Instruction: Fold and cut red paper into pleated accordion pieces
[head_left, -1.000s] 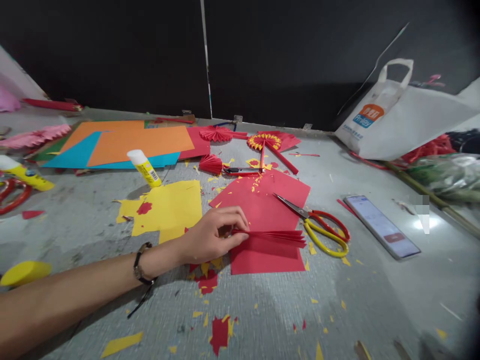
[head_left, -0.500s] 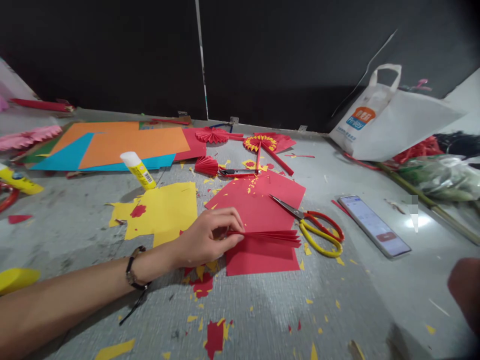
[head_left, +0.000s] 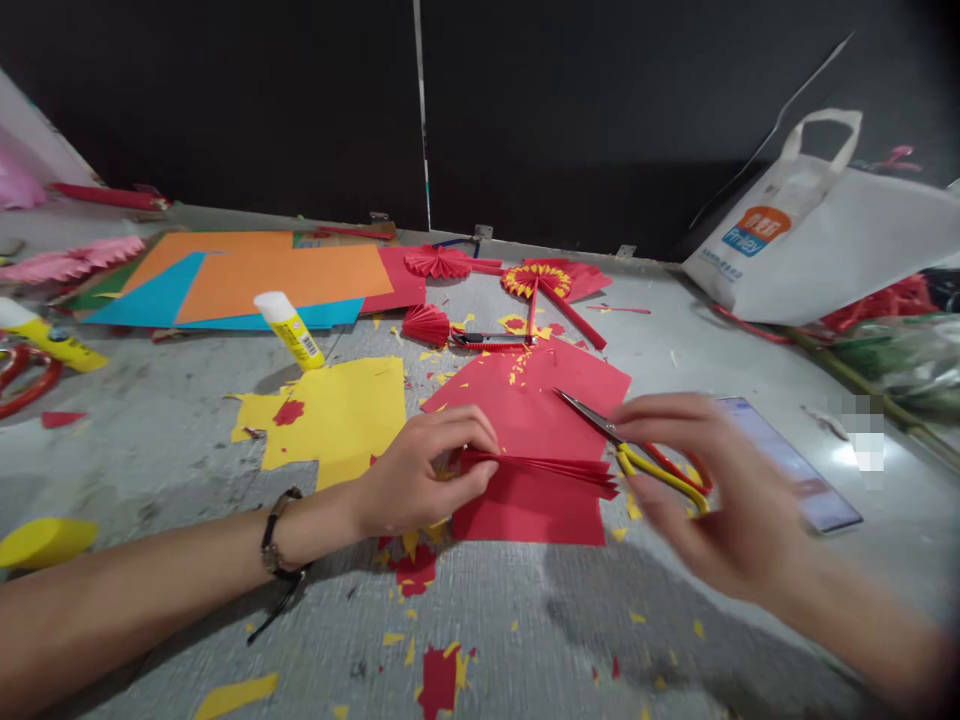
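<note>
One right hand point(head_left: 724, 500) newly arrives, open, by red-and-yellow-handled metal scissors point(head_left: 589, 411), joining the left hand point(head_left: 416, 475), which pinches pleated red paper point(head_left: 559, 466).

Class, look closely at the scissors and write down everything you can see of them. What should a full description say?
The scissors have slim, metallic-looking blades, seemingly closed, and looped handles, one yellow and one red, with a smooth, plastic-like look. They lie slantwise, blades over the red sheet, tips pointing away and to the left, with the handles off its right side above the grey tabletop. The blurred right hand partly hides the handles; whether it touches them cannot be told.
</note>
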